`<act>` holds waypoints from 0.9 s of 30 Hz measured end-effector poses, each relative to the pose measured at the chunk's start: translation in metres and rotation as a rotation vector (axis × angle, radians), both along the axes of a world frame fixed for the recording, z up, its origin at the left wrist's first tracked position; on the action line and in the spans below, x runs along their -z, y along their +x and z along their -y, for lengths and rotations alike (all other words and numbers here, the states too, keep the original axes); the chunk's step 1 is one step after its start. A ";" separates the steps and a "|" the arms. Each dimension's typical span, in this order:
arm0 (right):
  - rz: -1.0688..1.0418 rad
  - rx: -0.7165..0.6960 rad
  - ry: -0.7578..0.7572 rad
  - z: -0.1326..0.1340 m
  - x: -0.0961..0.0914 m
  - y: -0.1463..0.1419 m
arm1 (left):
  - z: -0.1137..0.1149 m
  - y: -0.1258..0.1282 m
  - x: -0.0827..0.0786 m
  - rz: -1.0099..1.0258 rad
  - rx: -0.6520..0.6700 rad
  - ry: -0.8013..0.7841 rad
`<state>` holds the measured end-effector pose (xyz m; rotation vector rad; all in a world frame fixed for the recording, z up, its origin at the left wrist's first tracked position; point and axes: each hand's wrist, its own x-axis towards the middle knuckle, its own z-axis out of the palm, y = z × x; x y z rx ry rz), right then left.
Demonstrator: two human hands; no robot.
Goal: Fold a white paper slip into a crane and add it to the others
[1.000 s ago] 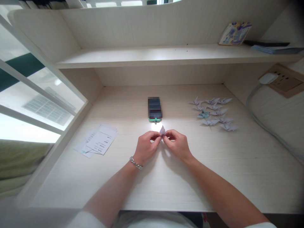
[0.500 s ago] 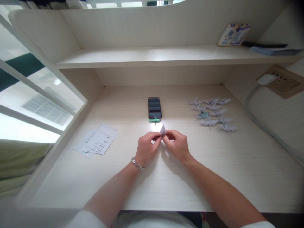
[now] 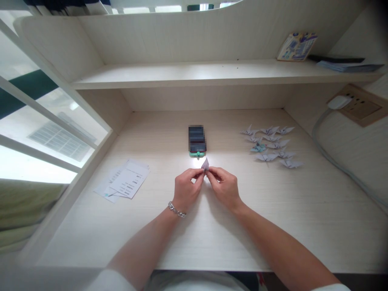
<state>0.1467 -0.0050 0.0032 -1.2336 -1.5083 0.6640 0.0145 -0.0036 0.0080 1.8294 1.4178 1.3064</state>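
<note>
A small piece of folded paper [image 3: 205, 163] points upward between my fingertips, just above the middle of the desk. My left hand [image 3: 188, 186] pinches its lower left side; a silver chain bracelet [image 3: 176, 209] circles that wrist. My right hand [image 3: 224, 186] pinches the lower right side, its fingertips close to the left ones. The paper's bottom part is hidden behind the fingers. Beyond it lies a phone [image 3: 197, 138] with a blurred screen and a green edge at its near end. Several folded paper cranes [image 3: 274, 138] stand grouped to the right, one of them bluish [image 3: 258, 147].
Printed paper sheets [image 3: 130, 180] overlap on the left of the desk [image 3: 121, 238]. A shelf [image 3: 182, 72] at the back bears a small box [image 3: 297, 47] and flat booklets [image 3: 348, 66]. From a wall socket [image 3: 363, 104], a cable [image 3: 330, 157] runs down the right side.
Both hands have shifted slightly left with the folded paper, and its tip leans a little differently. The cranes, phone and sheets stay where they were.
</note>
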 end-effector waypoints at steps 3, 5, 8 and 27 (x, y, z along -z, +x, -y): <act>-0.001 -0.015 0.019 0.000 0.000 0.000 | -0.001 -0.001 0.001 0.026 -0.007 -0.014; -0.022 -0.019 0.024 0.000 0.001 0.000 | -0.001 -0.001 0.002 0.050 -0.006 -0.025; -0.065 -0.034 0.009 0.000 0.002 0.000 | -0.001 -0.001 0.002 0.078 -0.003 -0.024; -0.359 -0.047 -0.152 -0.001 0.006 -0.004 | -0.003 0.003 0.007 0.097 -0.060 0.155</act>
